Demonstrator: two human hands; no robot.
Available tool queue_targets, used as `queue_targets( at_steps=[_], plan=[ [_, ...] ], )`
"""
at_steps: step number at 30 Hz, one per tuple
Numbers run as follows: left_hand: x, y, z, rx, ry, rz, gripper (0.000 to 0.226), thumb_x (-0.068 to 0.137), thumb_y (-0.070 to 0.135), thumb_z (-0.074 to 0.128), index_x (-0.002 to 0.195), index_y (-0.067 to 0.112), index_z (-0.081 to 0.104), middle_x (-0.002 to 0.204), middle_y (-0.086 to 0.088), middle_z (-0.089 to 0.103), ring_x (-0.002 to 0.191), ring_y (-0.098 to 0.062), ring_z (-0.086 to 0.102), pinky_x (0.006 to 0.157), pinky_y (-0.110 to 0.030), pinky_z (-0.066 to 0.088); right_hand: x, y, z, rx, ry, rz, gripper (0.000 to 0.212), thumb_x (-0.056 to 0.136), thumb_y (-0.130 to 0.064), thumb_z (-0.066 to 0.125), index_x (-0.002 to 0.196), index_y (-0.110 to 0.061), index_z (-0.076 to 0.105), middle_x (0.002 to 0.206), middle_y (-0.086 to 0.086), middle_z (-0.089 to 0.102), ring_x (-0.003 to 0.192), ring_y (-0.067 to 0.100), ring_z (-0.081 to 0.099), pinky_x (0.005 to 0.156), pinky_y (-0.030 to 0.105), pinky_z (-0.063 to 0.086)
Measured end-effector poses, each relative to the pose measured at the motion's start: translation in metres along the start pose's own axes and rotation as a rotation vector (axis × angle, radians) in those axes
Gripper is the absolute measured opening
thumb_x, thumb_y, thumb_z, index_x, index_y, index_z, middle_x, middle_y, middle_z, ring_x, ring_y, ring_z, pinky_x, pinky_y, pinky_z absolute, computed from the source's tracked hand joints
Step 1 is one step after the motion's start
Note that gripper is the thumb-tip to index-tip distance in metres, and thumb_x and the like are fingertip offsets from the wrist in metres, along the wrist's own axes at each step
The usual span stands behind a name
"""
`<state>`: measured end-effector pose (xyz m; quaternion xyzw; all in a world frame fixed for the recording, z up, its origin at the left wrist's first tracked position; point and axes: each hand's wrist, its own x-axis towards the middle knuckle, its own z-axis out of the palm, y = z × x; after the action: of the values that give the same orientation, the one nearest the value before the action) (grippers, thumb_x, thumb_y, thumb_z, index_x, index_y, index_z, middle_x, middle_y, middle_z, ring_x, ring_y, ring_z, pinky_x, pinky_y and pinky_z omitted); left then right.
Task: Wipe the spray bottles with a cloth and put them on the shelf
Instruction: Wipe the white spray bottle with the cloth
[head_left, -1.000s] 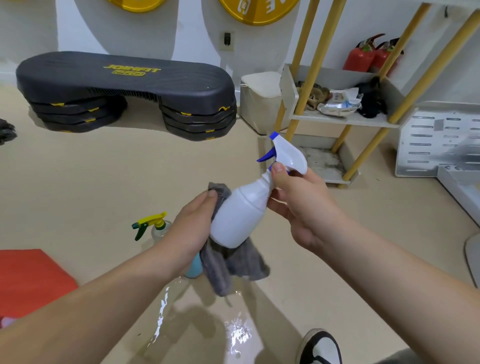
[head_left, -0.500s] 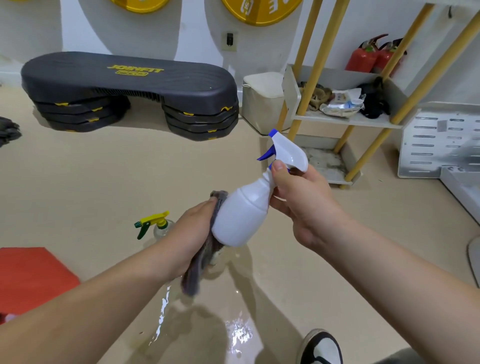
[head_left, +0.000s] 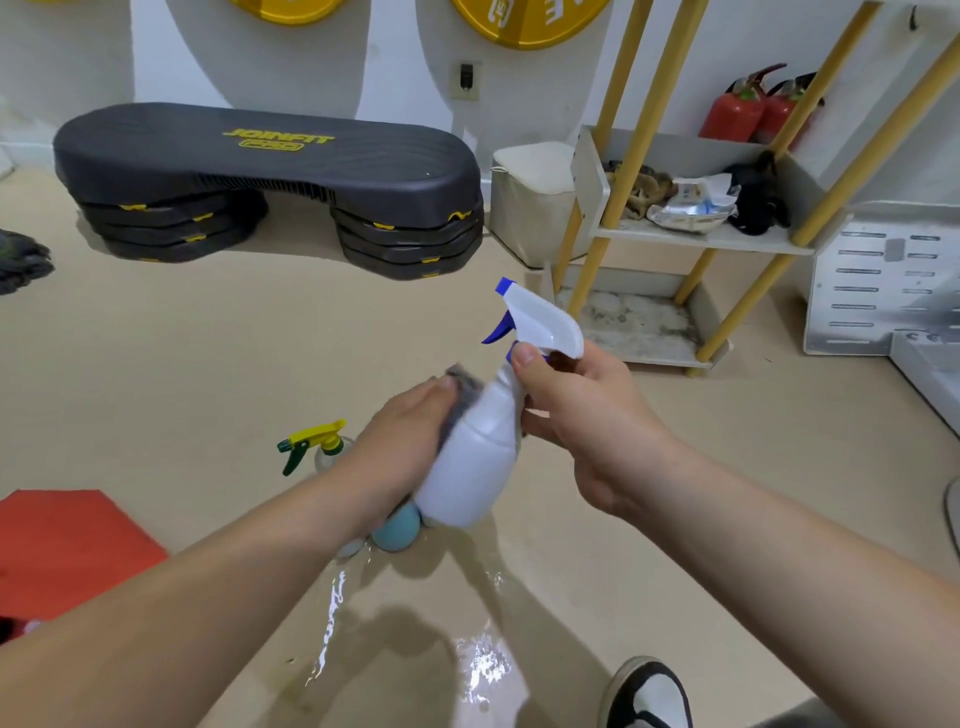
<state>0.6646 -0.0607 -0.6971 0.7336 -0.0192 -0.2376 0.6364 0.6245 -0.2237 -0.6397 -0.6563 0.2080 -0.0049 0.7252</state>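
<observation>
My right hand grips the neck of a white spray bottle with a blue trigger, tilted in the air above the floor. My left hand holds a grey cloth against the bottle's left side; most of the cloth is hidden between hand and bottle. A second spray bottle with a yellow and green trigger stands on the floor behind my left hand, its body partly hidden. A white shelf with yellow poles stands at the back right.
The floor below my hands is wet and shiny. A black step platform sits at the back left, a red mat at the left, a white bin beside the shelf, and my shoe at the bottom.
My left hand has slid the cloth up the bottle's side, and the hanging part of the cloth is now tucked out of sight. The bottle stays in my right hand.
</observation>
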Motion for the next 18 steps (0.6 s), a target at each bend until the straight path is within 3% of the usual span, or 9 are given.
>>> queue_targets(
  at_steps=[2, 4, 7, 9, 11, 12, 14, 16, 18],
  plan=[
    [0.0, -0.002, -0.007, -0.202, -0.052, -0.28, 0.038, 0.098, 0.042, 0.06, 0.108, 0.008, 0.075, 0.098, -0.022, 0.073, 0.082, -0.038, 0.064, 0.081, -0.047, 0.046, 0.004, -0.004, -0.005, 0.058, 0.035, -0.007, 0.017, 0.103, -0.022, 0.064, 0.117, -0.016, 0.068, 0.098, 0.0, 0.069, 0.087, 0.018, 0.066, 0.092, 0.044, 0.061],
    [-0.004, -0.004, -0.005, -0.282, -0.023, -0.315, 0.034, 0.101, 0.035, 0.061, 0.108, 0.006, 0.077, 0.1, -0.014, 0.078, 0.082, -0.032, 0.07, 0.082, -0.04, 0.053, 0.007, -0.007, -0.011, 0.118, 0.036, 0.01, 0.019, 0.103, -0.021, 0.063, 0.121, -0.018, 0.067, 0.101, -0.002, 0.07, 0.09, 0.016, 0.07, 0.086, 0.035, 0.064],
    [-0.005, -0.001, 0.003, -0.355, 0.026, -0.254, 0.03, 0.108, 0.03, 0.053, 0.116, 0.013, 0.076, 0.111, -0.006, 0.08, 0.102, -0.023, 0.075, 0.098, -0.038, 0.055, 0.008, -0.005, -0.016, 0.156, 0.048, 0.043, 0.019, 0.104, -0.021, 0.063, 0.122, -0.018, 0.067, 0.1, -0.003, 0.068, 0.092, 0.018, 0.07, 0.086, 0.035, 0.064],
    [-0.004, 0.004, 0.011, -0.222, 0.102, -0.165, 0.031, 0.11, 0.029, 0.046, 0.112, 0.017, 0.075, 0.108, -0.002, 0.078, 0.099, -0.019, 0.072, 0.095, -0.026, 0.053, 0.009, -0.003, -0.016, 0.165, 0.061, 0.058, 0.019, 0.104, -0.02, 0.062, 0.122, -0.018, 0.066, 0.099, -0.003, 0.068, 0.091, 0.018, 0.069, 0.087, 0.035, 0.064],
    [-0.014, 0.01, 0.022, 0.138, 0.174, 0.034, 0.031, 0.111, 0.028, 0.04, 0.101, 0.02, 0.068, 0.094, 0.005, 0.07, 0.086, -0.014, 0.063, 0.072, -0.014, 0.046, 0.008, -0.002, -0.015, 0.157, 0.056, 0.074, 0.018, 0.104, -0.02, 0.061, 0.121, -0.018, 0.066, 0.1, -0.002, 0.069, 0.089, 0.018, 0.07, 0.085, 0.033, 0.064],
    [-0.021, 0.011, 0.026, 0.327, 0.166, 0.199, 0.029, 0.11, 0.029, 0.038, 0.099, 0.021, 0.064, 0.091, 0.007, 0.066, 0.085, -0.015, 0.06, 0.069, -0.017, 0.045, 0.006, 0.0, -0.014, 0.151, 0.036, 0.081, 0.017, 0.104, -0.019, 0.061, 0.121, -0.016, 0.066, 0.1, -0.001, 0.069, 0.087, 0.018, 0.07, 0.083, 0.031, 0.064],
    [-0.032, 0.009, 0.032, 0.542, 0.092, 0.469, 0.024, 0.109, 0.028, 0.039, 0.107, 0.024, 0.062, 0.099, 0.01, 0.066, 0.095, -0.015, 0.061, 0.078, -0.027, 0.047, 0.003, 0.004, -0.01, 0.099, -0.015, 0.081, 0.014, 0.104, -0.019, 0.061, 0.117, -0.015, 0.067, 0.1, 0.002, 0.071, 0.082, 0.015, 0.071, 0.078, 0.029, 0.064],
    [-0.032, 0.006, 0.026, 0.498, 0.048, 0.507, 0.021, 0.109, 0.026, 0.044, 0.114, 0.024, 0.064, 0.103, 0.01, 0.069, 0.1, -0.012, 0.062, 0.085, -0.032, 0.049, 0.0, 0.008, -0.005, 0.003, -0.022, 0.039, 0.012, 0.103, -0.02, 0.062, 0.113, -0.016, 0.068, 0.098, 0.004, 0.071, 0.083, 0.016, 0.069, 0.082, 0.033, 0.06],
    [-0.023, 0.01, 0.017, 0.36, 0.042, 0.405, 0.016, 0.108, 0.027, 0.052, 0.105, 0.024, 0.068, 0.093, 0.009, 0.072, 0.089, -0.005, 0.065, 0.079, -0.027, 0.05, -0.002, 0.005, -0.003, -0.041, -0.024, -0.027, 0.011, 0.102, -0.019, 0.064, 0.112, -0.017, 0.069, 0.093, 0.001, 0.068, 0.087, 0.018, 0.065, 0.092, 0.041, 0.058]
  ],
)
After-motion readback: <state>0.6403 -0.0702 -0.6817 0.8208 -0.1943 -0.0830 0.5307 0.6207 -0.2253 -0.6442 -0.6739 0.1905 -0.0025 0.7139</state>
